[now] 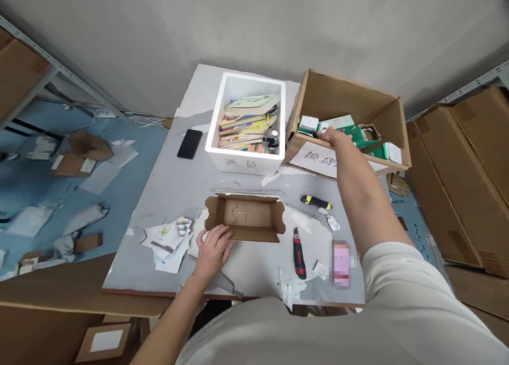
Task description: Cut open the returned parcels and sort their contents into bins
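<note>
Fingers apart, my left hand (213,251) rests on the near left edge of a small open cardboard box (278,222), which shows bare inside. My right hand (331,135) reaches over the front wall of a large cardboard carton (353,92) at the back right. It touches the green and white small boxes (338,123) in there; most of its fingers are hidden, so I cannot tell whether it grips one. Handwritten characters mark a white paper sign (314,159) on the carton's front.
A white foam box (246,163) holds books (250,105) and a bottle (271,138). Around lie a black phone (190,144), a yellow-black cutter (316,202), a red-black cutter (299,255), torn papers (170,240), a crumpled tissue (292,288) and a blurred pink item (341,264).
</note>
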The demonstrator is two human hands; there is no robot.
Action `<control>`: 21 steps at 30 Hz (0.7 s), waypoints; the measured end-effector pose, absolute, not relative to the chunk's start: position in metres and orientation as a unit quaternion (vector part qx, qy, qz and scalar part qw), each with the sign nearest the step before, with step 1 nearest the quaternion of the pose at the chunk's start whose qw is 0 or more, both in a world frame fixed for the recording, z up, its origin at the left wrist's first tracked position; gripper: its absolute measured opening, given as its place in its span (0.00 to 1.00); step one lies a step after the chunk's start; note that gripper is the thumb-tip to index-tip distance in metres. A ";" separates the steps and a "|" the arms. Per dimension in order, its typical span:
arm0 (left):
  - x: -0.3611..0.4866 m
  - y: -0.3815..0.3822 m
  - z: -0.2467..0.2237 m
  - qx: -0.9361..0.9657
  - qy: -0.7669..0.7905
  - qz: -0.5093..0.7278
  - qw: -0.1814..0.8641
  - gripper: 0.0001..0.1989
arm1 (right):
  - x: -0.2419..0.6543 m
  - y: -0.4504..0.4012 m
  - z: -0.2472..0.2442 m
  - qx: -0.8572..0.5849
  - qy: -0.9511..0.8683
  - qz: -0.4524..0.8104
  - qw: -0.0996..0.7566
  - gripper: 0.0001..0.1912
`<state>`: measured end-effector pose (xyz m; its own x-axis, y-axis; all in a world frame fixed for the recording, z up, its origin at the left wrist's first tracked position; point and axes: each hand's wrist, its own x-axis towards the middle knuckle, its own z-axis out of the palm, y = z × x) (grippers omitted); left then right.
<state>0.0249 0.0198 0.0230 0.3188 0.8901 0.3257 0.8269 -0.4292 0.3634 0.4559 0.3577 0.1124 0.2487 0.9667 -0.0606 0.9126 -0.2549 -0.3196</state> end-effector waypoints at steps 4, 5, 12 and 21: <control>0.014 0.013 0.015 0.796 0.539 0.267 0.075 0.13 | 0.450 0.302 0.136 -0.750 -0.613 0.022 0.247 0.28; 0.009 0.010 0.011 0.788 0.544 0.277 0.080 0.15 | 0.444 0.274 0.136 -0.712 -0.633 0.000 0.305 0.26; -0.067 -0.002 -0.018 0.668 0.712 0.185 0.110 0.54 | 0.369 0.057 0.045 -0.739 -0.539 0.195 0.354 0.34; -0.141 -0.004 -0.075 0.637 0.709 -0.034 0.302 0.37 | 0.303 -0.013 -0.011 -0.783 -0.439 0.346 0.274 0.34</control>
<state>-0.1407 -0.0037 -0.0746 -0.0063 0.8822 -0.4708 0.9227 0.1866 0.3373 0.3027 -0.0134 -0.0106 0.3753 0.8763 -0.3021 0.4972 -0.4653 -0.7323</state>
